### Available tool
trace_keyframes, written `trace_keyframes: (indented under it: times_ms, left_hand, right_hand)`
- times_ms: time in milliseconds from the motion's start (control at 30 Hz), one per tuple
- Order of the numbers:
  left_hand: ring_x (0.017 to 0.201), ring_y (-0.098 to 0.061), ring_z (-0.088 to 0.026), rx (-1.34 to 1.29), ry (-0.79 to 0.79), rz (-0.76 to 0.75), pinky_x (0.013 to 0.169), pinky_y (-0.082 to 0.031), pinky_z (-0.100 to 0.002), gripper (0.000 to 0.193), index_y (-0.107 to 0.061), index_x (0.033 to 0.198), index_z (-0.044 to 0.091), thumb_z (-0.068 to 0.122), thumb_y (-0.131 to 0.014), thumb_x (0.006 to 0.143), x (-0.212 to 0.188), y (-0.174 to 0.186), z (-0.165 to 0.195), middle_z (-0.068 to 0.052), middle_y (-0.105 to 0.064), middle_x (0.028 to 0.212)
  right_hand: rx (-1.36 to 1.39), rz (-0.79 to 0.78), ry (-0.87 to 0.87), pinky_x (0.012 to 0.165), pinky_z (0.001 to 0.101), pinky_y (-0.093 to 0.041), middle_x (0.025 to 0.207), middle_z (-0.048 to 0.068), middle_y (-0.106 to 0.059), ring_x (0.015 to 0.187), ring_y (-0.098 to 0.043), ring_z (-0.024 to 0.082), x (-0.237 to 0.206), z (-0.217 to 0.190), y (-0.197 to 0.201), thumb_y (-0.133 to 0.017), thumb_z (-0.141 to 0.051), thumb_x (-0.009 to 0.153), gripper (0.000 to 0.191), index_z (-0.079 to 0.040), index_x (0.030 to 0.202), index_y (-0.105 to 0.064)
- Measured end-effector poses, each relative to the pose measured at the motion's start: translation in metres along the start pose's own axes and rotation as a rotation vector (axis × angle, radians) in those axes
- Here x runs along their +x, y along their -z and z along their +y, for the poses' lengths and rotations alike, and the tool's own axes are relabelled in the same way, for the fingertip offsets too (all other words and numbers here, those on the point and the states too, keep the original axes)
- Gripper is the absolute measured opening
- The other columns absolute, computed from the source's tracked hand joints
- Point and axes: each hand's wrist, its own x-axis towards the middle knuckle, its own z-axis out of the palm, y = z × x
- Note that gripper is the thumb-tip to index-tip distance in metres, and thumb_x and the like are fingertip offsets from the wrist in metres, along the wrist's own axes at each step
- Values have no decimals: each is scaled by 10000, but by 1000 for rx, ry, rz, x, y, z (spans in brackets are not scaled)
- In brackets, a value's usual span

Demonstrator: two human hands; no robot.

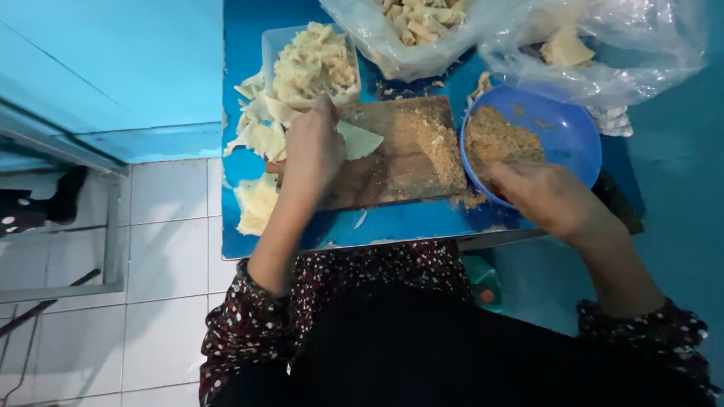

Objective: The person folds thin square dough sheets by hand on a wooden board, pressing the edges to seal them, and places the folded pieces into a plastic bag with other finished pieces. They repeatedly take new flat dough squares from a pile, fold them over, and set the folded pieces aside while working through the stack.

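At a blue table [392, 226], a wooden board [407, 162] dusted with crumbs holds a pale wrapper [358, 139], pinned flat under the closed fingers of the left hand [313, 147]. The right hand [547, 196] dips into the blue bowl [569, 128] of crumb filling; its grip cannot be made out. Small pinches, centred, would likely fold cleanest. A clear tub [275, 45] holds folded pieces; plastic bags [603, 68] hold more.
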Motion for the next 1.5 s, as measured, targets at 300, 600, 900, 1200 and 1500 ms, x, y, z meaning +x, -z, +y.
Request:
trace_keyframes:
  times_ms: [300,600,900,1200,1500]
  left_hand:
    - [666,-713,-289,-279,-12,36,593,-528,-404,163,-643,916,25,29,-727,776,27,18,10,-133,-679,708]
    - [694,-725,-178,-537,-49,73,649,-568,-306,190,-619,1015,-3,4,-708,847,27,39,70,-94,-703,758]
    - [785,-737,-304,-376,180,148,677,-563,-377,130,-612,1020,-23,48,-681,936,-60,57,50,-177,-720,890]
    - [854,-621,-475,-164,108,174,700,-495,-525,114,-555,1039,-17,-49,-564,930,-95,49,40,-245,-624,982]
    - [878,-614,-476,-198,114,156,718,-493,-526,99,-559,1040,-2,-47,-565,952,-91,56,34,-242,-619,976]
  right_hand:
    - [470,228,-376,780,320,-591,983,106,-748,911,-739,186,-3,10,-15,-785,-87,883,266,-22,1071,-608]
    - [1057,500,-400,910,299,-580,1052,103,-726,1006,-711,152,1,16,-34,-745,83,909,323,-50,1145,-569]
    - [1238,412,-329,795,277,-596,1018,89,-747,921,-723,138,39,-42,-55,-733,90,895,307,-59,1115,-577]
    - [640,500,-44,783,318,-621,960,61,-746,902,-745,167,107,-142,-90,-768,31,891,234,-52,1076,-652]
    - [300,561,-47,808,424,-518,1065,126,-612,998,-629,323,104,-140,-58,-782,-132,867,235,-99,1088,-712]
